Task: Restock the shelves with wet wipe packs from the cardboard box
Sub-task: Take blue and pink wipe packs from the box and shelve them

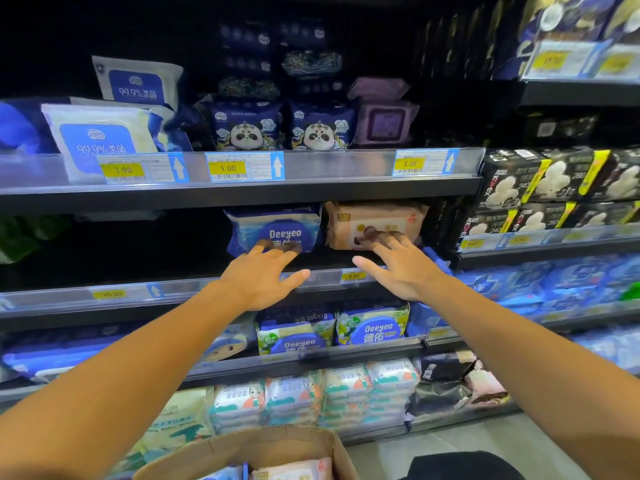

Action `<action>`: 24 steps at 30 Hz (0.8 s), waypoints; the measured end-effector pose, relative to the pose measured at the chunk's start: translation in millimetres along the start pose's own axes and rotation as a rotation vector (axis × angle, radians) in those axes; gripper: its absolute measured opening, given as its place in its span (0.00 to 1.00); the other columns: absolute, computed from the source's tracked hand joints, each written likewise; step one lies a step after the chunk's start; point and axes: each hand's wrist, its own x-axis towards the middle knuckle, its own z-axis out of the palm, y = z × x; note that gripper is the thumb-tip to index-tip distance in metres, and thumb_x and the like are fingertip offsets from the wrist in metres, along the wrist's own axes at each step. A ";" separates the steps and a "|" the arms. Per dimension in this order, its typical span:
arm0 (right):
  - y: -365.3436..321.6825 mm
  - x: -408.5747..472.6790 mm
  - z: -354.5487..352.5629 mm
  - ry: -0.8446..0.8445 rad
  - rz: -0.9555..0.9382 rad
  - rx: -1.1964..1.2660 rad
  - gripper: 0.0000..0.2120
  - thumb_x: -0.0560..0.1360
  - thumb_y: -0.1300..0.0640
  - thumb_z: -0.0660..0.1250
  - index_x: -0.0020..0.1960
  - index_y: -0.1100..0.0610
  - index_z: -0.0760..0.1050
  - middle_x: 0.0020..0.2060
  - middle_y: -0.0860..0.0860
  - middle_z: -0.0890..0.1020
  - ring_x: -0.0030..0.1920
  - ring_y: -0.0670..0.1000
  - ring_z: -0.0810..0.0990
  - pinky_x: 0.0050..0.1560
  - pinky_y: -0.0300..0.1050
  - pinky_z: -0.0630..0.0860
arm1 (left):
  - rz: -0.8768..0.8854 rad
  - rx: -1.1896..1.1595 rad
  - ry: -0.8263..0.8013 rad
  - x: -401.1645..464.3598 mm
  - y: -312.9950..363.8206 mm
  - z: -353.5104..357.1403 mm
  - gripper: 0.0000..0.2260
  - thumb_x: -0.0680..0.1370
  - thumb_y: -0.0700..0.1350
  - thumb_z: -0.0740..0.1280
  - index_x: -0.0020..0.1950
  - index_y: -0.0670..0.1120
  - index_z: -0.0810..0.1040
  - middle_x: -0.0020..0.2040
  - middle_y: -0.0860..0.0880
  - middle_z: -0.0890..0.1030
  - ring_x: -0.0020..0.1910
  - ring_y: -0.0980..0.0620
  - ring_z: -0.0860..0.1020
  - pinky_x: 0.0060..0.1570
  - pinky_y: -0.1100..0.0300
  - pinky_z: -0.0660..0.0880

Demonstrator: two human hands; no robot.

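Both hands reach into the second shelf (242,289) with fingers straight, gripping nothing: the left hand (263,277) touches one blue Deeyeo pack (273,226), the right hand (398,265) one peach pack (375,220) just beside it. Two panda packs (247,124) stand on the shelf above, and the cardboard box (277,448) below shows one pink pack (294,471).

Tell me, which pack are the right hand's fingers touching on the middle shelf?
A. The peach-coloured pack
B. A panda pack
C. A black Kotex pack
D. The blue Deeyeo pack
A: the right hand reaches with straight fingers to the peach-coloured pack, while the left hand touches the blue Deeyeo pack beside it.
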 end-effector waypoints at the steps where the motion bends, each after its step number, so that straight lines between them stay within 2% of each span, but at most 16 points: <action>1: 0.1 0.8 0.5 -0.003 -0.005 0.011 0.38 0.78 0.29 0.44 0.78 0.52 0.64 0.78 0.54 0.64 0.78 0.58 0.57 0.77 0.54 0.56 | -0.002 0.011 -0.004 1.0 0.8 0.1 0.32 0.80 0.68 0.46 0.82 0.56 0.52 0.80 0.53 0.60 0.80 0.45 0.54 0.74 0.45 0.62; 3: -1.1 -2.6 1.6 0.043 -0.033 0.022 0.35 0.80 0.31 0.46 0.76 0.52 0.66 0.76 0.54 0.67 0.75 0.57 0.62 0.75 0.53 0.60 | -0.003 0.017 -0.012 1.2 2.6 1.0 0.32 0.80 0.68 0.46 0.82 0.56 0.53 0.80 0.51 0.60 0.79 0.44 0.55 0.74 0.45 0.62; 5: -4.2 -13.3 3.1 0.169 -0.093 0.042 0.32 0.81 0.34 0.49 0.74 0.54 0.69 0.71 0.53 0.73 0.71 0.56 0.68 0.71 0.51 0.65 | 0.014 0.038 0.003 -2.1 1.4 4.2 0.33 0.80 0.69 0.44 0.81 0.55 0.53 0.80 0.49 0.62 0.77 0.44 0.60 0.73 0.46 0.63; 8: -13.7 -38.4 8.3 0.346 -0.250 0.139 0.26 0.83 0.40 0.56 0.75 0.53 0.69 0.72 0.51 0.73 0.73 0.52 0.68 0.73 0.49 0.64 | 0.090 0.006 0.125 -18.7 -5.6 14.2 0.39 0.76 0.70 0.37 0.81 0.52 0.56 0.78 0.49 0.64 0.75 0.46 0.62 0.74 0.50 0.61; 10: -23.3 -53.4 15.8 0.378 -0.358 0.165 0.25 0.83 0.43 0.59 0.75 0.52 0.68 0.73 0.49 0.72 0.74 0.49 0.68 0.74 0.47 0.65 | 0.166 -0.081 0.231 -34.8 -13.2 25.8 0.36 0.78 0.66 0.40 0.80 0.50 0.60 0.78 0.49 0.64 0.77 0.48 0.60 0.76 0.52 0.55; 13: -40.2 -72.1 34.9 0.319 -0.493 0.181 0.24 0.83 0.46 0.62 0.76 0.52 0.67 0.74 0.47 0.71 0.75 0.48 0.67 0.74 0.47 0.66 | 0.284 -0.095 0.364 -61.2 -24.2 47.6 0.28 0.83 0.60 0.50 0.80 0.49 0.60 0.80 0.50 0.60 0.80 0.49 0.54 0.79 0.48 0.50; 17: -65.8 -91.2 64.7 0.229 -0.639 0.237 0.25 0.82 0.50 0.65 0.77 0.53 0.67 0.76 0.47 0.69 0.76 0.47 0.65 0.77 0.43 0.60 | 0.334 -0.132 0.455 -97.8 -34.4 77.9 0.25 0.84 0.53 0.58 0.79 0.46 0.63 0.80 0.50 0.61 0.80 0.48 0.55 0.78 0.45 0.53; 21: -84.3 -98.6 100.3 0.016 -0.671 0.228 0.26 0.82 0.46 0.62 0.79 0.50 0.63 0.77 0.45 0.66 0.77 0.46 0.64 0.76 0.43 0.61 | 0.359 -0.187 0.372 -136.6 -46.1 119.1 0.22 0.84 0.52 0.58 0.76 0.45 0.68 0.79 0.48 0.63 0.78 0.45 0.61 0.77 0.46 0.58; 24: -92.2 -100.0 134.4 -0.142 -0.643 0.204 0.26 0.82 0.44 0.61 0.78 0.47 0.63 0.76 0.44 0.67 0.75 0.44 0.65 0.75 0.40 0.62 | 0.336 -0.211 0.215 -156.8 -60.9 158.6 0.21 0.84 0.54 0.55 0.73 0.45 0.72 0.77 0.47 0.66 0.75 0.44 0.65 0.74 0.49 0.62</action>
